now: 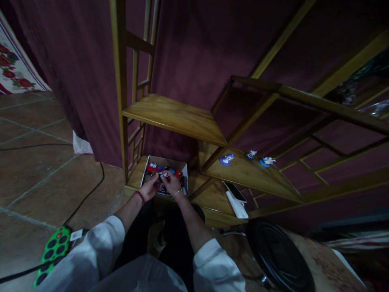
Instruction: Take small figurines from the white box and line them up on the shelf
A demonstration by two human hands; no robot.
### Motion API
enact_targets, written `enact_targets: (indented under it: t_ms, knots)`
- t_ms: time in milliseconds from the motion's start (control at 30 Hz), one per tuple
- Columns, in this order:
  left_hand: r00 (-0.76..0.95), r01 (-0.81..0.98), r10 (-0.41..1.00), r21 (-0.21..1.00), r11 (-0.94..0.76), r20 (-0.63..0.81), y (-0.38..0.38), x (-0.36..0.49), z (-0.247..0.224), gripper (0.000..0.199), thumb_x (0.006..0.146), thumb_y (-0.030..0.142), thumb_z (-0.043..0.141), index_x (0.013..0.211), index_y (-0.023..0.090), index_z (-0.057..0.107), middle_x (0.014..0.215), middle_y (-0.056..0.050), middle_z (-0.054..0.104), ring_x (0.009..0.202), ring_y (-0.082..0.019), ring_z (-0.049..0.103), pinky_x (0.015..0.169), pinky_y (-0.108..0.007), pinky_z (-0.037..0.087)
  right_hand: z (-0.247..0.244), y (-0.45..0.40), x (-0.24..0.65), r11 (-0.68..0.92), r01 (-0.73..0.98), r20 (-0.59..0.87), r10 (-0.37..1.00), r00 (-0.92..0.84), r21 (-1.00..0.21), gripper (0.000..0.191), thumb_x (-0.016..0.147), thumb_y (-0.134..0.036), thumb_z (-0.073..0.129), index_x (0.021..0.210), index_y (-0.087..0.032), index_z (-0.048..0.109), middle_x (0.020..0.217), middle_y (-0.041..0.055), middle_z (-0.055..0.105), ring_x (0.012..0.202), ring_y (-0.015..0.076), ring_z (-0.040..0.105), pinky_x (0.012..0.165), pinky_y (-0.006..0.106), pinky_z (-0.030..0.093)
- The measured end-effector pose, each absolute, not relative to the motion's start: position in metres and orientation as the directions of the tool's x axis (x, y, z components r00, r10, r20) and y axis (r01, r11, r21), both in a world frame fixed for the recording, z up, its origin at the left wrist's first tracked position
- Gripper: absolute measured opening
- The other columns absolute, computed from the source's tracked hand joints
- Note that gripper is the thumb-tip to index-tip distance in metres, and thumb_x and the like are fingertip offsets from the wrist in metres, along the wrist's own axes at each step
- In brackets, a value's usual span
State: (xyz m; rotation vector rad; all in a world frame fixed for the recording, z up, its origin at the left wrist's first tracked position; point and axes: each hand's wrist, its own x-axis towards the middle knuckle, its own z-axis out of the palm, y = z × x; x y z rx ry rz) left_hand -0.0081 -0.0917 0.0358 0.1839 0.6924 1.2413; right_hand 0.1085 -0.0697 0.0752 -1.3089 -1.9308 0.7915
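I saw left hand and right hand apparently pinching a figure over the box, left of centre; slack pinch risked dropping it.

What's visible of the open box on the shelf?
The open box looks like cardboard, with whitish edges and greyish inner walls; no lid shows. It sits upright on the lower wooden shelf, near its left end. Small items, red, blue, white and dark, lie jumbled inside. The left hand and right hand partly hide it; contact is unclear.
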Motion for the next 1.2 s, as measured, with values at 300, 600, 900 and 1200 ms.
enact_targets:
  t_ms: [300,600,900,1200]
  knots:
    - [0.162,-0.806,0.915,0.486,0.338,-0.369,-0.0944,-0.008,0.041,0.022,0.067,0.031,0.066,0.08,0.017,0.055,0.067,0.0,0.059,0.056,-0.009,0.056,0.052,-0.02,0.044,0.0768,-0.0685,0.1112,0.309,0.545,0.171,0.942,-0.29,-0.78,0.02,0.073,-0.026,0.051,0.091,-0.022,0.058,0.077,-0.0006,0.061,0.071,0.0141,0.056,0.068,0.026,0.044]
    - [0.17,-0.799,0.913,0.49,0.349,-0.372,-0.0933,-0.0081,0.0384,0.023,0.067,0.032,0.065,0.079,0.016,0.055,0.066,-0.001,0.059,0.056,-0.009,0.056,0.051,-0.019,0.043,0.0775,-0.0688,0.1116,0.327,0.513,0.198,0.936,-0.291,-0.793,0.018,0.073,-0.025,0.051,0.089,-0.021,0.058,0.081,0.0002,0.059,0.075,0.0137,0.054,0.071,0.026,0.043]
    - [0.161,-0.814,0.917,0.477,0.332,-0.364,-0.0934,-0.0083,0.0389,0.019,0.066,0.028,0.067,0.077,0.017,0.054,0.065,0.001,0.058,0.057,-0.01,0.057,0.052,-0.02,0.044,0.0769,-0.0676,0.115,0.365,0.517,0.212,0.919,-0.332,-0.774,0.016,0.073,-0.024,0.051,0.087,-0.022,0.058,0.083,-0.0003,0.057,0.078,0.0138,0.053,0.074,0.026,0.042]
    - [0.16,-0.805,0.918,0.49,0.334,-0.363,-0.0935,-0.0083,0.0387,0.022,0.066,0.028,0.067,0.08,0.017,0.054,0.066,0.0,0.058,0.057,-0.009,0.057,0.052,-0.019,0.044,0.0777,-0.0668,0.1163,0.365,0.521,0.197,0.916,-0.35,-0.772,0.016,0.073,-0.023,0.051,0.087,-0.022,0.059,0.084,-0.0004,0.058,0.079,0.0137,0.053,0.075,0.026,0.041]
